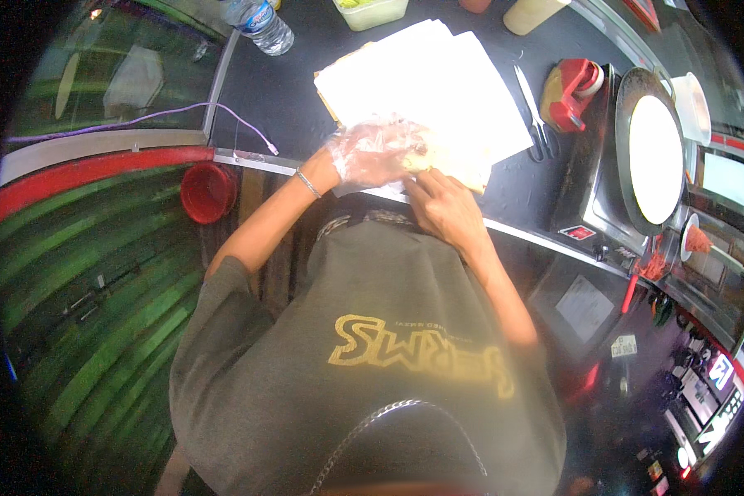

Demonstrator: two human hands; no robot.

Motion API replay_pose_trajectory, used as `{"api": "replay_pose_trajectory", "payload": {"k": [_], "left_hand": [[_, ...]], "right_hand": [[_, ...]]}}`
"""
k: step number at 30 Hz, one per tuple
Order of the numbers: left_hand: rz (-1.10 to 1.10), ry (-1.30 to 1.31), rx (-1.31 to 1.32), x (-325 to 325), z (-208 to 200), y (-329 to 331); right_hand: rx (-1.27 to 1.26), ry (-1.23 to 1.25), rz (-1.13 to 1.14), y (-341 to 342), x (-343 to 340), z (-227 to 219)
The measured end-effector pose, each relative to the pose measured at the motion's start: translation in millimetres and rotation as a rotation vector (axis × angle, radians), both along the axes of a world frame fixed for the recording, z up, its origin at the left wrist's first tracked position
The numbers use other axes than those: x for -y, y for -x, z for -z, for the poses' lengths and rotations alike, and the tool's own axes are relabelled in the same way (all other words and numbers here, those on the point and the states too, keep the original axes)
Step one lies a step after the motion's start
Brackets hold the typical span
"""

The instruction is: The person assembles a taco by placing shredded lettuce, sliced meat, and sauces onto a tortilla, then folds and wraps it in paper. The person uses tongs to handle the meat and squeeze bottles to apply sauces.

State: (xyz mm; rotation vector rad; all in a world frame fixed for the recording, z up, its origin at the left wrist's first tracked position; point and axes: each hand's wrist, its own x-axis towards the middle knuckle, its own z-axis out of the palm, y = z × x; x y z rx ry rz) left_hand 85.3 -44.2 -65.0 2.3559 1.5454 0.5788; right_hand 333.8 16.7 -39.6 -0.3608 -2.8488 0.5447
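Note:
A pale yellow, rolled flatbread (456, 168) lies on a stack of white paper sheets (438, 78) at the counter's near edge. My left hand (376, 153), in a clear plastic glove, curls over the left end of the roll. My right hand (448, 205) is bare, its fingers bent and pressed together against the roll's near side. Glare washes out much of the paper and the roll, and the fingertips are partly hidden. A dark spot shows on the roll beside the gloved fingers.
Scissors (536, 116) and a red tape dispenser (572, 95) lie right of the paper. Further right is a round griddle (634, 153) bearing a white disc. A water bottle (260, 26), a tub of greens (372, 12) and a purple cable (223, 106) are left and behind. A red bucket (207, 193) stands below.

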Motion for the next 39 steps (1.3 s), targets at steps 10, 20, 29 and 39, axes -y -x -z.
{"api": "replay_pose_trajectory", "payload": {"k": [10, 20, 29, 39], "left_hand": [[-0.085, 0.159, -0.161, 28, -24, 6], [-0.202, 0.04, -0.169, 25, 3, -13], [-0.387, -0.027, -0.152, 35, 4, -33], [-0.598, 0.185, -0.109, -13, -9, -11]], "right_hand": [[-0.119, 0.145, 0.089, 3, -3, 35], [-0.13, 0.103, 0.243, -4, 0, -19], [-0.178, 0.367, 0.399, -7, -17, -16], [0.054, 0.335, 0.344, 28, -105, 16]]}}
